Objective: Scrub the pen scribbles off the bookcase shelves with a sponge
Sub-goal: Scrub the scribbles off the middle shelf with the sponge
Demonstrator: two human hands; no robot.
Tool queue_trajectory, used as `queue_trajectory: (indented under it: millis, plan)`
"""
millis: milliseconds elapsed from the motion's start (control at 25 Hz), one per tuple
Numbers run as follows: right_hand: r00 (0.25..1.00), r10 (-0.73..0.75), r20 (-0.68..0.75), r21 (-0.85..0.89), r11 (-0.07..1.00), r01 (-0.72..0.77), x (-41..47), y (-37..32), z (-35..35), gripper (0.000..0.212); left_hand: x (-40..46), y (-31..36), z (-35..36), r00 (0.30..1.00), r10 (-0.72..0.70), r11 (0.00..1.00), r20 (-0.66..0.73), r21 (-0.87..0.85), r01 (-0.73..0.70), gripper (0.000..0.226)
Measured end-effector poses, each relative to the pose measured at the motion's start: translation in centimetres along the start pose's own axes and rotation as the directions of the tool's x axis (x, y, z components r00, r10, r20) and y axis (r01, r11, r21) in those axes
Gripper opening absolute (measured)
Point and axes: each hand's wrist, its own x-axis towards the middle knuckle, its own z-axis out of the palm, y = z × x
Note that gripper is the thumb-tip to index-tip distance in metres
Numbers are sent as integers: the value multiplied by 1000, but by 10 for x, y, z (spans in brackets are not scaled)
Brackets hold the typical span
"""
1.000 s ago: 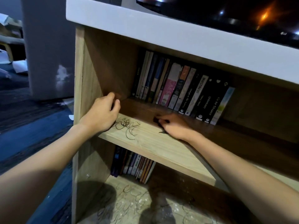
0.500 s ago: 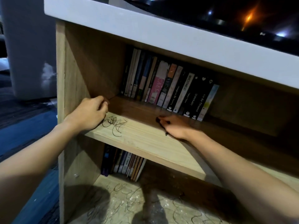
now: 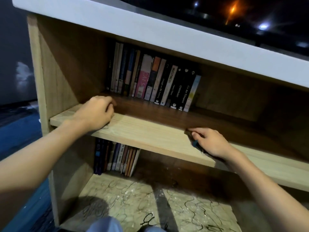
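Now the bottom shelf [image 3: 150,201] nearest to me is full of pen scribbles [image 3: 148,221], not yet touched. Higher, on the middle shelf [image 3: 150,131], the right hand [image 3: 209,142] has slid to the right, fingers curled on a small dark thing, probably the sponge [image 3: 194,143]. The left hand [image 3: 95,113] now covers the scribble, fingers curled; whether it holds something I cannot tell. Behind stand the books [image 3: 155,81].

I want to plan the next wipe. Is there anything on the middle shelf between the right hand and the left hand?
Nothing visible lies there. The middle shelf is bare wood between the right hand, which holds a dark object, and the left hand. The books stand behind, at the back.
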Motion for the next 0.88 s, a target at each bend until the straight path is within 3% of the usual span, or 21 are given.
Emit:
queue_trajectory:
  millis: [40, 120, 280, 320, 400, 480, 560, 640, 760, 840, 880]
  plan:
    - [994, 106, -22, -67, 992, -108, 6, -7, 4, 35, 1, 14, 7, 999, 41, 999, 25, -2, -41, 13]
    - [994, 77, -74, -133, 987, -86, 17, -43, 17, 38, 3, 34, 20, 993, 99, 995, 60, 4, -99, 9]
    - [911, -386, -143, 49, 917, 396, -11, -126, 39, 36, 4, 28, 21, 994, 101, 995, 28, -4, -101, 13]
    - [879, -454, -145, 112, 876, 470, -25, -123, 35, 35, 3, 25, 20, 994, 113, 994, 13, -8, -113, 15]
    - [879, -455, -144, 227, 849, 476, -43, -81, 26, 32, 2, 24, 17, 991, 131, 991, 4, -32, -130, 16]
    - [951, -277, -140, 273, 912, 306, -53, -23, 14, 31, 3, 28, 19, 991, 137, 990, 8, -44, -136, 17]
    - [991, 105, -87, 112, 989, -95, -43, 24, 1, 48, 6, 31, 22, 992, 125, 992, 15, -26, -124, 18]
    - [889, 458, -31, -46, 887, -459, -14, 41, 0, 73, 11, 31, 25, 994, 99, 995, 40, -12, -98, 16]
    - [829, 551, 98, -114, 833, -541, 49, 14, 14, 78, 12, 28, 25, 995, 94, 995, 35, -24, -93, 16]
    - [867, 488, 102, -75, 873, -482, 89, -28, 26, 69, 11, 13, 19, 993, 115, 993, -6, -13, -115, 20]
    - [923, 369, 109, -52, 930, -365, 99, -57, 34, 64, 12, -1, 12, 993, 110, 994, -31, 17, -110, 22]
